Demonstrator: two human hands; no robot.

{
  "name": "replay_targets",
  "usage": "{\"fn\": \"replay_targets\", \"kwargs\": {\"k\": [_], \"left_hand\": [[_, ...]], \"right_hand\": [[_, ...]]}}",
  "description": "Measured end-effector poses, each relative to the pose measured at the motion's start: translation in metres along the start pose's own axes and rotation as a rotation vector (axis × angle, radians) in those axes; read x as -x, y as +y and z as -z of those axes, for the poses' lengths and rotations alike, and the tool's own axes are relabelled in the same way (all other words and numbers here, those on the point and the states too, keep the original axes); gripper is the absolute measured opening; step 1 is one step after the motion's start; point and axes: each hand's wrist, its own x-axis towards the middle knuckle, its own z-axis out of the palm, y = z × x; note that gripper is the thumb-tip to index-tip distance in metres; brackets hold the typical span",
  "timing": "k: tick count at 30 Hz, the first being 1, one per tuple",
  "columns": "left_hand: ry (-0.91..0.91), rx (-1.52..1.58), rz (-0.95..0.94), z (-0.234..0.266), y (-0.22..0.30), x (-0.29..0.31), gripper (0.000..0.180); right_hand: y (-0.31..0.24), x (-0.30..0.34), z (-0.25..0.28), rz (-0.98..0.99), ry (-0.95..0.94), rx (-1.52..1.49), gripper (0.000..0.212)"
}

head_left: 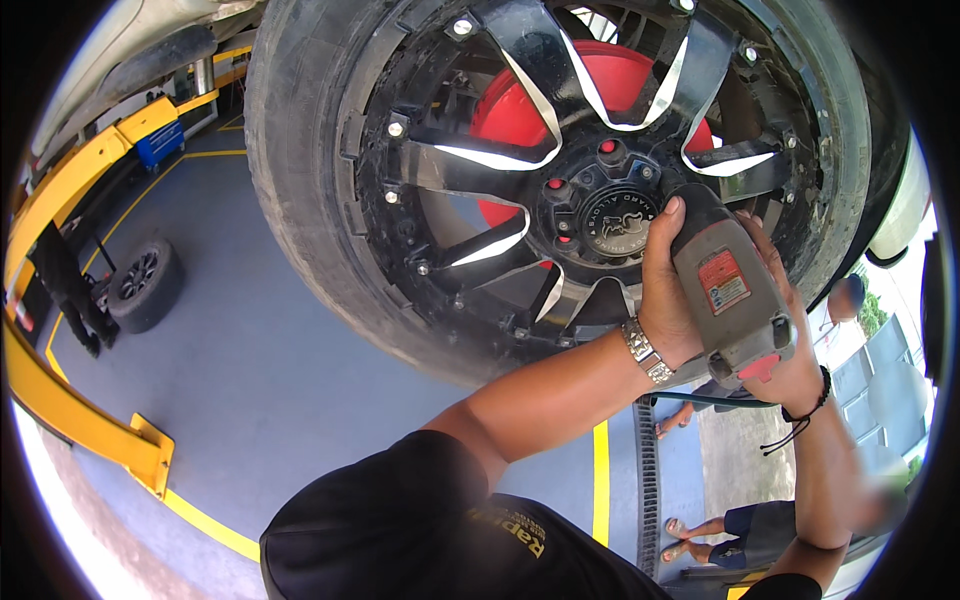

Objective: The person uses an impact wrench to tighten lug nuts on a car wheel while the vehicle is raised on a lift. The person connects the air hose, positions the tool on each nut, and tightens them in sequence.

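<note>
A grey and black impact wrench (735,285) is held up against the hub area of a large wheel. My left hand (668,300), a metal watch on its wrist, is closed along the wrench's left side with the thumb up near its front. On the other side my right hand (795,345) is wrapped round the wrench; a dark braided bracelet is on that wrist. The wrench hides its own front end and the lug there. Beside it, the black and silver alloy rim (480,180) carries a round centre cap (617,222) and red-tipped lugs (608,147). The tire (310,190) surrounds the rim.
Behind the spokes shows a red brake part (610,80). Yellow lift arms (60,400) curve along the left. A loose wheel (145,285) stands on the blue-grey floor (300,400) near a person in dark clothes (68,280). Other people (735,535) and a floor drain grate (648,470) are at right.
</note>
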Motion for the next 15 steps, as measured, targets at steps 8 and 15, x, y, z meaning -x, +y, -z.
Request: {"fn": "replay_targets", "kwargs": {"k": [8, 15], "left_hand": [[0.086, -0.076, -0.033, 0.007, 0.006, -0.005, 0.068], [-0.187, -0.349, -0.025, 0.01, 0.014, -0.008, 0.067]], "right_hand": [[-0.008, 0.002, 0.0, -0.015, -0.001, -0.032, 0.084], [-0.015, -0.002, 0.002, -0.125, -0.018, -0.11, 0.084]]}}
